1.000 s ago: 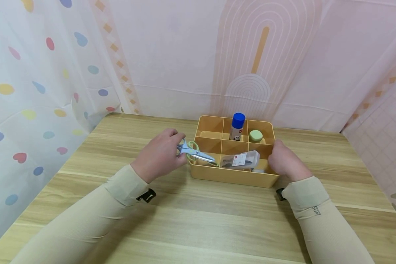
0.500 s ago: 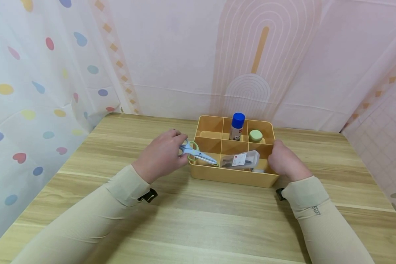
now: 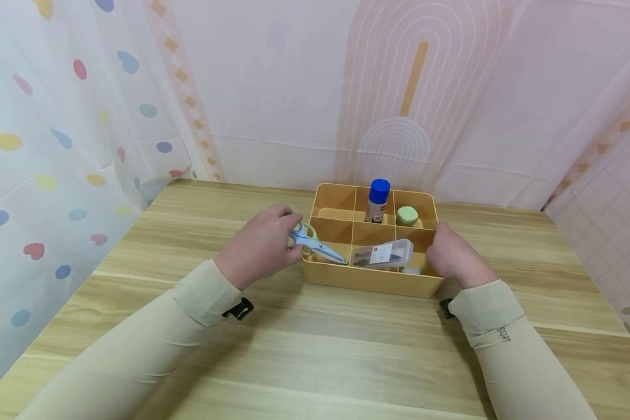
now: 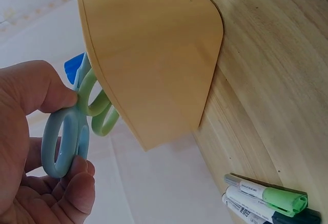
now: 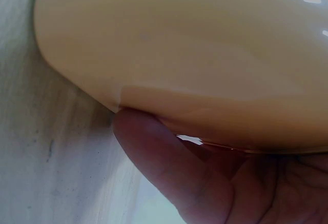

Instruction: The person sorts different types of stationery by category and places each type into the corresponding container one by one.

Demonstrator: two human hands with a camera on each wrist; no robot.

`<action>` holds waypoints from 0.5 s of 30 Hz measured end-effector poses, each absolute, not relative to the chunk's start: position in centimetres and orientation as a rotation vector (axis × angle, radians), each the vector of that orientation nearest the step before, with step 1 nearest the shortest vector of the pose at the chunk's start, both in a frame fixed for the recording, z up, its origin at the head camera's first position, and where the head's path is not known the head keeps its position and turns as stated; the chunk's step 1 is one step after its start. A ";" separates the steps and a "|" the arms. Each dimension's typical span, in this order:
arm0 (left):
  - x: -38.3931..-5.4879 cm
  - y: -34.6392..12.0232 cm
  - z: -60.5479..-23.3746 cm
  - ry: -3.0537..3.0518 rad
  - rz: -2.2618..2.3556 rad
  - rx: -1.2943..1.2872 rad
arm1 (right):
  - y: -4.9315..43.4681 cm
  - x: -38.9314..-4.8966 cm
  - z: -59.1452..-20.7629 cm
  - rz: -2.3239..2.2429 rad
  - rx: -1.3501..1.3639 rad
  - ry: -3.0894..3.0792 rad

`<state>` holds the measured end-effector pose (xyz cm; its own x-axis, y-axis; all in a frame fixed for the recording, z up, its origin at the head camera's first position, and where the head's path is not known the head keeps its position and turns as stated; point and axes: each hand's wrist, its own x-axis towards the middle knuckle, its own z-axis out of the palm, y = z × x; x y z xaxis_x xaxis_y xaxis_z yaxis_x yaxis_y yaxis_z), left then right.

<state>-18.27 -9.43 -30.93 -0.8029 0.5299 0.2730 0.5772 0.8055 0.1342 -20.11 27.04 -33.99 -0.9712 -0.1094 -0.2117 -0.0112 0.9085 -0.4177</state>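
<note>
My left hand [image 3: 257, 245] pinches light blue scissors [image 3: 319, 248] by their handle rings, thumb on one side and fingers on the other. The blades slope down over the front left compartment of a yellow-orange divided organizer box [image 3: 370, 283]. Green scissors handles [image 4: 91, 112] show right beside the blue ones at the box rim; the rest of that green pair is mostly hidden. At the box's right end, my right hand [image 3: 455, 256] grips the side, its thumb [image 5: 154, 142] against the outer wall; most of the fingers are hidden.
The box also holds a blue-capped tube [image 3: 376, 204], a pale green rounded item [image 3: 407, 216] and a clear labelled case [image 3: 382, 254] leaning across a divider. Several markers [image 4: 271, 198] lie on the wooden table [image 3: 315, 361], seen only from the left wrist. Patterned curtains hang behind.
My left hand has shifted slightly to the right with the blue scissors, whose tips sit a little further over the compartment. My right hand and the box stay put.
</note>
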 end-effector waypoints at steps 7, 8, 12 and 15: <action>-18.3 -9.1 -30.8 -2.818 -0.316 -0.855 | 27.1 -20.1 -33.9 -0.612 -0.088 2.831; -18.3 -9.1 -30.8 -2.823 -0.313 -0.853 | 27.0 -20.1 -34.0 -0.611 -0.088 2.834; -18.3 -8.8 -30.8 -2.836 -0.283 -0.847 | 27.1 -20.2 -34.0 -0.603 -0.095 2.844; -18.2 -8.6 -30.8 -2.834 -0.269 -0.846 | 27.1 -20.2 -34.0 -0.605 -0.098 2.847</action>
